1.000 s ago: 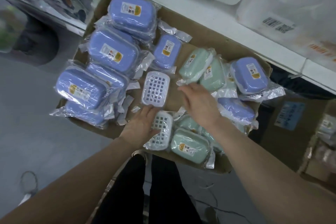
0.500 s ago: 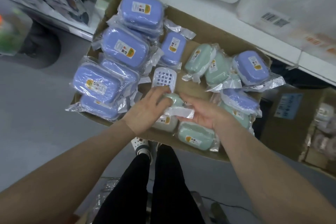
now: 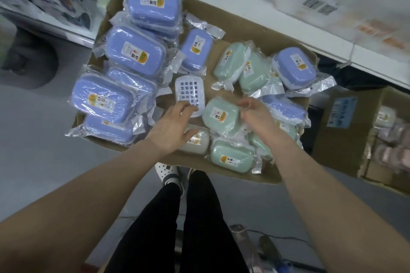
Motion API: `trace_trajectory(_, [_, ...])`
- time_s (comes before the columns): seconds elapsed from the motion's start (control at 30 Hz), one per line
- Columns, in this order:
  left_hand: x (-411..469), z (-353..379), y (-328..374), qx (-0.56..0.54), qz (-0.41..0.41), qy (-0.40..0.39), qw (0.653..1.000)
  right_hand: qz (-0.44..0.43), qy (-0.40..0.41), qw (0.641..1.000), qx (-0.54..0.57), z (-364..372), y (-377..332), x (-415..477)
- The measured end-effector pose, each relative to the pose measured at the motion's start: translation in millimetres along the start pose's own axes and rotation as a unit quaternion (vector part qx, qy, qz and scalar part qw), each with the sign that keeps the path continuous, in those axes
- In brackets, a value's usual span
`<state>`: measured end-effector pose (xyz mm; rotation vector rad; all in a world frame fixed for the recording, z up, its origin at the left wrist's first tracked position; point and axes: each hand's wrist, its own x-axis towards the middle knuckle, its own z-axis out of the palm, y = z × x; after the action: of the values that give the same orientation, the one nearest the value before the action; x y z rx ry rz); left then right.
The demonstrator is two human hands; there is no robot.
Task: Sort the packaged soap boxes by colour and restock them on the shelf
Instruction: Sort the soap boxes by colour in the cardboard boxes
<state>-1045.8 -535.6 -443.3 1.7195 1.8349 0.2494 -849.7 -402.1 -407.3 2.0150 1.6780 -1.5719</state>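
Centre of the carton, a green soap box (image 3: 218,115) lies flat in its clear wrapper, label up, touching a pale soap box (image 3: 198,142) on its left and more green soap boxes (image 3: 231,156) just below. The right hand (image 3: 255,115) is at its right edge with fingers curled in. It looks like a pinch on the loose wrapper, but blur hides whether anything is actually gripped. The left hand (image 3: 170,127) is spread wide, fingertips on a bare white grid tray (image 3: 188,92) and thumb lying over the pale soap box. These look like light, hollow, stiff plastic shells, but the film around them is slick and baggy, so a grab by the wrapper tail would probably let the box swing or slip. The safer hold is likely across the short sides of the hard shell, through the film. Out to the left, the blue soap boxes (image 3: 135,53) are stacked together, while one stray blue soap box (image 3: 295,65) sits among the greens on the right, so by the look of it the sorting is only partly done. The carton (image 3: 233,176) sits below a white shelf (image 3: 244,0) stocked with wrapped goods.
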Motion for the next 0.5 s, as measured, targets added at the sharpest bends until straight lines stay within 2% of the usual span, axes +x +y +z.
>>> trace_trajectory(0.07, [-2.5,9.0,-1.0,0.029,0.023,-0.058,0.998,-0.027,0.026,0.988,-0.152,-6.0,17.0,-3.6])
trace_trajectory(0.17, [-4.9,26.7,-0.8,0.113,0.032,-0.159,0.980,-0.111,0.076,0.926,-0.352,0.3,43.0,-10.7])
trace_trajectory(0.27, [-5.7,46.7,-6.6,0.190,0.003,-0.209,0.959,-0.185,0.118,0.888,-0.404,17.0,54.0,-17.7])
trace_trajectory(0.37, [-6.6,56.8,-9.8,0.249,-0.002,-0.217,0.944,-0.147,0.145,0.862,-0.463,26.6,52.4,-14.1])
trace_trajectory(0.43, [-2.4,58.5,-8.2,0.293,0.013,-0.205,0.934,-0.107,0.132,0.838,-0.518,29.1,50.0,-8.9])
trace_trajectory(0.5, [2.1,61.0,-7.6,0.311,0.019,-0.204,0.928,-0.110,0.126,0.817,-0.552,32.4,48.6,-5.8])
